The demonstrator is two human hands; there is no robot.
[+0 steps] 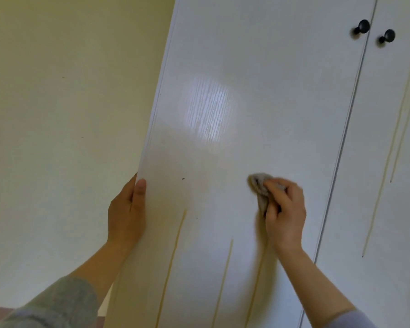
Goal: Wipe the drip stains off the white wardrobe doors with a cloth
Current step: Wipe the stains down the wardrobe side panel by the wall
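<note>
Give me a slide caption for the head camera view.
Right hand presses a grey cloth on the white wardrobe door above drip stains; left hand grips its edge.

One head-worn, wide-angle camera faced the wardrobe door from close in front, near enough for both hands to reach it. The left hand gripped the door's left edge and the right hand pressed the cloth on its face. The view was tilted, so the door's edges leaned rightward. The yellow wall lay left of the door, the second door right of it, and a black knob at its upper right.
</note>
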